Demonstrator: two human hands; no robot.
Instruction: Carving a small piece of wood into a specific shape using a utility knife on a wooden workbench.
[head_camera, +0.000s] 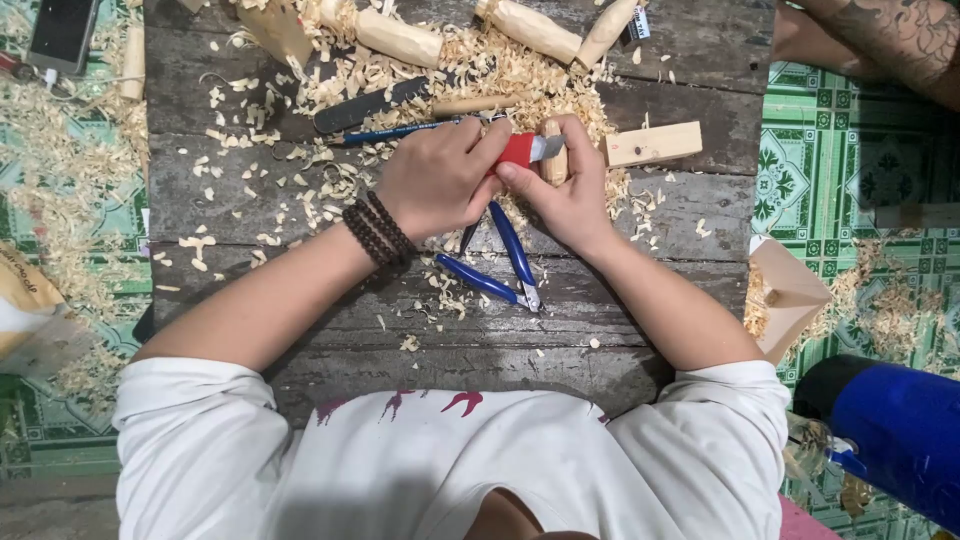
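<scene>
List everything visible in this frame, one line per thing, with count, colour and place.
Red-handled carving knife: one, in the left hand's grip.
Pale wooden piece: one, held by the right hand.
Pale rectangular wood block: one, right of the hands.
Blue-handled pliers: one, below the hands.
Rounded pale wood blanks: several, top edge.
Dark flat file: one, upper centre.
Wood shavings: many, pale, scattered.
Dark plank table: one.
Phone: one, top left.
Left hand: beaded bracelets on the wrist.
Right hand: bare.
</scene>
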